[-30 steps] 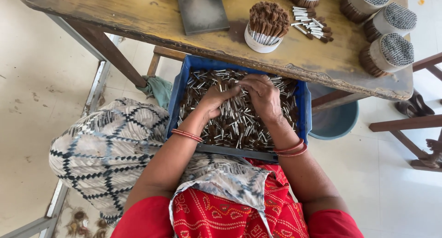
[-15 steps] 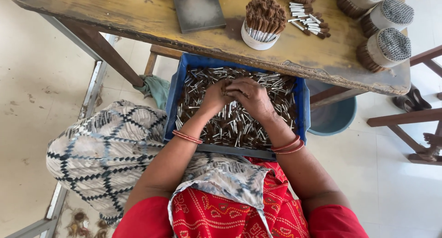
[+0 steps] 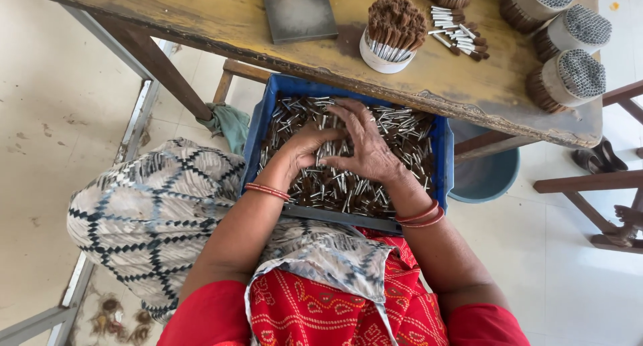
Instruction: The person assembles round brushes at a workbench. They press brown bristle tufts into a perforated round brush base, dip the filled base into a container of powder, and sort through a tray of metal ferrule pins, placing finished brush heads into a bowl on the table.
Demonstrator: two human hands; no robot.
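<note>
While both hands sit inside the blue crate (image 3: 258, 128), which rests on the person's lap, all positions below are relative to that crate. It's filled with a loose heap of small brown brush pieces with silver metal ends (image 3: 402, 135). Left hand (image 3: 305, 148) is near the crate's middle, fingers curled together into the heap, apparently pinching a few pieces; can't tell exactly how many or whether they're truly clamped. Right hand (image 3: 365, 145) lies just beside it, touching or overlapping the left fingertips, palm down, fingers spread apart and flat on the pieces, holding nothing that I can see. Red bangles on both wrists, at the crate's near rim. Worn wooden table (image 3: 167, 11) overhangs the crate's far edge. On it, just beyond the crate: a white cup packed with upright brown-tipped pieces (image 3: 395, 31), a small loose pile of the same pieces (image 3: 459, 38) beside that cup, and a dark flat rectangular slab (image 3: 298, 11) farther left. Round bundled packs (image 3: 569, 78) sit on the table beyond the crate's right corner. Blue bucket (image 3: 485, 178) stands on the floor right of the crate; green cloth (image 3: 228, 121) hangs at its left.
</note>
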